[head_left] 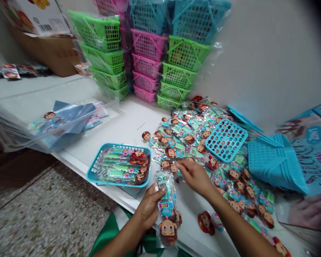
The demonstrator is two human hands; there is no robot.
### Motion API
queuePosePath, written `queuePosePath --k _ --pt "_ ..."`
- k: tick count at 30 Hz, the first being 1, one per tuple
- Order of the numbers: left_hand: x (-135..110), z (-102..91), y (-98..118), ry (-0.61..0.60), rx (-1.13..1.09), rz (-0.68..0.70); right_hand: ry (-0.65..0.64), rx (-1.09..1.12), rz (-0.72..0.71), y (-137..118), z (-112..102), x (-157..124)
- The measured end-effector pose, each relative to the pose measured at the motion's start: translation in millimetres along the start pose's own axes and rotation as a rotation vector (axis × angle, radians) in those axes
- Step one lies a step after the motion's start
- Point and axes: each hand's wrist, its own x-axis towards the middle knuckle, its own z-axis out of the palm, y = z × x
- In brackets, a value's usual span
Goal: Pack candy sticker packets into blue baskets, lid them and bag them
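Observation:
My left hand [149, 207] is closed round a small bunch of wrapped toy packets [167, 207] with cartoon heads, held upright near the table's front edge. My right hand [194, 175] reaches into the big heap of the same packets [200, 139] and pinches one at the heap's near edge. Just left of my hands stands a blue plastic basket [95, 173] with several packets laid flat in it.
Stacks of green [107, 57], pink [147, 64] and blue baskets [198, 18] in plastic wrap stand at the back wall. Loose blue basket parts [275, 160] lie at the right. A clear bag of packets [56, 123] lies at the left, and cardboard boxes [50, 50] behind it.

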Motion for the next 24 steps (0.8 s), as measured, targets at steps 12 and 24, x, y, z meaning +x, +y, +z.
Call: queuePosePath --k 12,24 --pt "-2 -8.4 7 -0.016 -0.008 -0.12 0.159 -0.128 -0.4 28 -12 28" --pt "-3 -7.6 1 0.035 0.055 -0.203 0.138 -0.063 -0.307 18 14 -10"
